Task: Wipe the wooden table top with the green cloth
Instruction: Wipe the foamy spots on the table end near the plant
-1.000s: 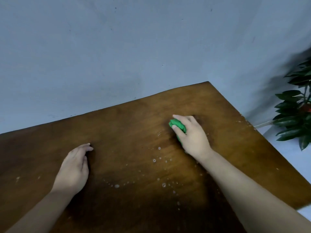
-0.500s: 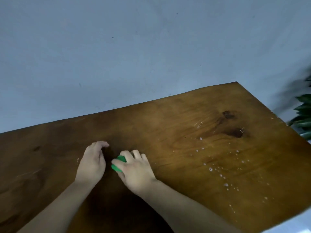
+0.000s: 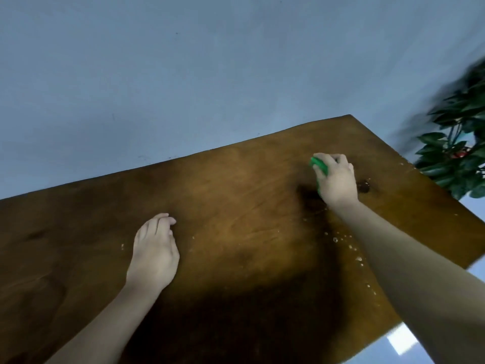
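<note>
The wooden table top (image 3: 236, 195) fills the lower part of the view, brown with a dark knot near its right side. My right hand (image 3: 337, 181) presses down on the green cloth (image 3: 320, 166) near the far right corner; only a bunched edge of the cloth shows under my fingers. My left hand (image 3: 154, 249) rests palm down on the wood at the left of centre, fingers together and slightly curled, holding nothing. Small water drops (image 3: 349, 244) lie beside my right forearm.
A plain blue-grey wall (image 3: 210, 74) stands right behind the table's far edge. A leafy green plant (image 3: 456, 156) stands off the table's right edge. The pale floor (image 3: 401, 345) shows beyond the near right edge.
My right hand has swept the cloth from beside my left hand across to the far right of the table. My left hand stayed planted on the wood. The view shifted slightly.
</note>
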